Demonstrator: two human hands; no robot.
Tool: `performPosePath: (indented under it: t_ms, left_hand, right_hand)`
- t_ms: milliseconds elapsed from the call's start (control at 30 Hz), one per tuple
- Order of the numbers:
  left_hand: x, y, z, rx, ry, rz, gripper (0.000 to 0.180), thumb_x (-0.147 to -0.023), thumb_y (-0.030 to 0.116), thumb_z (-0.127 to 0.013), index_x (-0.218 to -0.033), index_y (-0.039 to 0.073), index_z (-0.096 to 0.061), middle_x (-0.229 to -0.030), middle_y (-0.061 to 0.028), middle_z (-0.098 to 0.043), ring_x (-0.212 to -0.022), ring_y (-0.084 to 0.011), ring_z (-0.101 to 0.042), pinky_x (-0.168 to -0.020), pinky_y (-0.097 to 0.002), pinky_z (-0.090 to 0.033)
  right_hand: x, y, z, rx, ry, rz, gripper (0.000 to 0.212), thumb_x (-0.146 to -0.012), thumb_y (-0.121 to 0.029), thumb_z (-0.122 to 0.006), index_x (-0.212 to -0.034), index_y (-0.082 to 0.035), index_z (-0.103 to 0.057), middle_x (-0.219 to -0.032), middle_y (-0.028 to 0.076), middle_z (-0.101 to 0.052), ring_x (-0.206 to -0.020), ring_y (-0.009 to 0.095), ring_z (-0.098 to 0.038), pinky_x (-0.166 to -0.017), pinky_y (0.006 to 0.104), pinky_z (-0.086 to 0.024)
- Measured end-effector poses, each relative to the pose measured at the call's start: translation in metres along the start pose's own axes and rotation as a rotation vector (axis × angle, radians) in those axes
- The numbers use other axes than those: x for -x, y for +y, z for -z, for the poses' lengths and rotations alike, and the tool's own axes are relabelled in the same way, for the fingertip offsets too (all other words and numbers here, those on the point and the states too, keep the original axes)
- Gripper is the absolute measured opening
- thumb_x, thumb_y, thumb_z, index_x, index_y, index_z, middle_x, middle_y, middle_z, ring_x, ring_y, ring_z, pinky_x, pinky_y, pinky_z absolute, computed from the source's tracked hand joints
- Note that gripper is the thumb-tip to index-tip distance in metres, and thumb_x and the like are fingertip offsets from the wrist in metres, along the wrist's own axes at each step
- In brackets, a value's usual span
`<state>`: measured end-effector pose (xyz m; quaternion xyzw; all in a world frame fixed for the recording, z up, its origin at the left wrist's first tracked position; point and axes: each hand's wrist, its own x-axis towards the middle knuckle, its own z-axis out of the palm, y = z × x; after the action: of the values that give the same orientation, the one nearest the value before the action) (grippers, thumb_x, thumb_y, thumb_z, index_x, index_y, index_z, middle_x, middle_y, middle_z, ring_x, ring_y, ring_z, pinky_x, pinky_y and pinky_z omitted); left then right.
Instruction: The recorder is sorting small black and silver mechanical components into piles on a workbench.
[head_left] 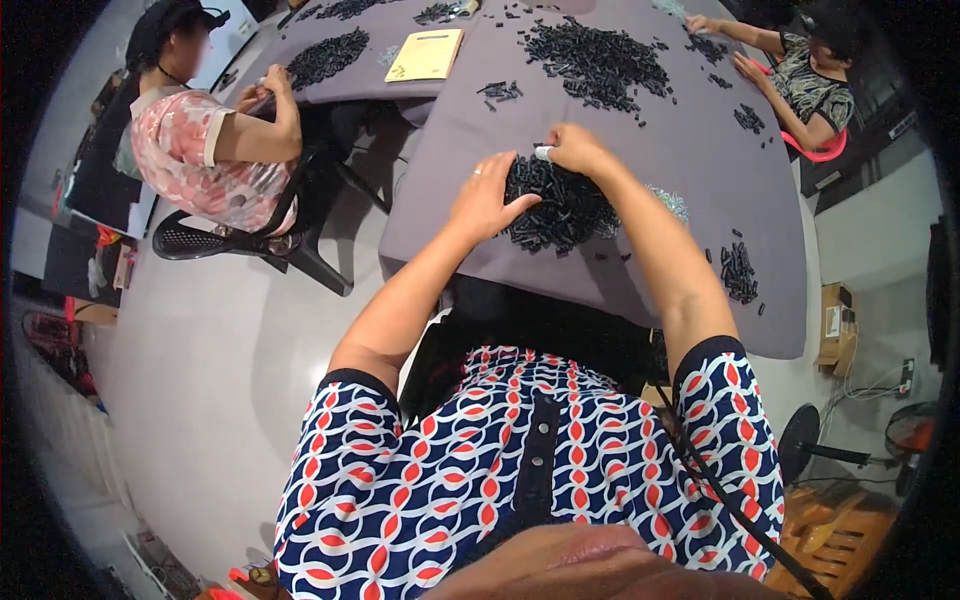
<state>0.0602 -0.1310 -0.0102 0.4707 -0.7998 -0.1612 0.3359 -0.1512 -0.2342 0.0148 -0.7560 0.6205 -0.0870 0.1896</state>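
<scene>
a heap of small black cylindrical pieces (565,215) lies on the purple-grey cloth-covered worktop (780,220), between the two hands i watch from afar. at its left side the left hand (488,198) touches it, grip spread, thumb well apart from the fingers. at its far edge the right hand (578,152) is curled, with a small white bit (543,153) at its fingertips; i cannot tell whether that grip pinches anything. just right of the heap i see small clear pieces (668,204). beyond the hands lie a larger black heap (600,65) and a flat yellow booklet (425,55). co-workers sit left (215,140) and right (817,92).
</scene>
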Motion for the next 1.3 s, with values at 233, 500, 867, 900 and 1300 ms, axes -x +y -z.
performPosePath:
  t_ms: [233,500,867,900,1300]
  left_hand:
    - [0.0,-0.002,-0.003,-0.052,-0.013,-0.002,0.08,-0.087,0.05,-0.067,-0.145,0.003,-0.039,-0.148,-0.0219,-0.043,-0.137,-0.0388,-0.04,-0.113,-0.0457,-0.034]
    - [-0.006,-0.002,-0.004,-0.024,-0.022,-0.013,0.074,-0.088,0.049,-0.065,-0.143,0.004,-0.044,-0.148,-0.0205,-0.044,-0.137,-0.0385,-0.041,-0.113,-0.0463,-0.034]
    - [-0.01,-0.005,-0.005,-0.042,-0.011,-0.072,0.057,-0.089,0.039,-0.065,-0.136,0.008,-0.053,-0.143,-0.0201,-0.049,-0.133,-0.0388,-0.045,-0.111,-0.0469,-0.036]
    - [-0.01,-0.004,-0.005,-0.041,-0.012,-0.076,0.057,-0.089,0.039,-0.065,-0.136,0.008,-0.053,-0.143,-0.0201,-0.049,-0.133,-0.0388,-0.045,-0.111,-0.0469,-0.036]
    - [-0.004,-0.007,-0.004,0.049,0.053,-0.081,0.063,-0.09,0.049,-0.062,-0.137,0.008,-0.054,-0.143,-0.0216,-0.048,-0.131,-0.0395,-0.046,-0.11,-0.0462,-0.037]
  right_hand:
    - [0.026,-0.017,-0.002,-0.135,0.039,0.17,0.023,-0.079,-0.022,-0.067,-0.094,-0.005,-0.069,-0.095,0.017,-0.071,-0.091,0.035,-0.068,-0.079,0.0434,-0.052]
    - [0.052,-0.034,0.0,-0.112,0.214,0.373,0.019,-0.075,-0.009,-0.066,-0.093,-0.005,-0.069,-0.096,0.018,-0.069,-0.095,0.039,-0.065,-0.08,0.047,-0.051]
    - [0.088,-0.047,0.01,0.021,0.223,0.505,0.021,-0.076,-0.013,-0.069,-0.096,-0.006,-0.069,-0.098,0.015,-0.067,-0.101,0.036,-0.061,-0.087,0.0458,-0.049]
    - [0.093,-0.047,0.012,0.014,0.225,0.517,0.02,-0.076,-0.013,-0.07,-0.095,-0.006,-0.069,-0.098,0.015,-0.067,-0.101,0.035,-0.06,-0.088,0.0447,-0.048]
    - [0.248,-0.011,0.001,-0.104,0.405,0.428,0.033,-0.069,0.005,-0.063,-0.101,-0.004,-0.063,-0.095,0.014,-0.061,-0.096,0.035,-0.058,-0.081,0.0444,-0.049]
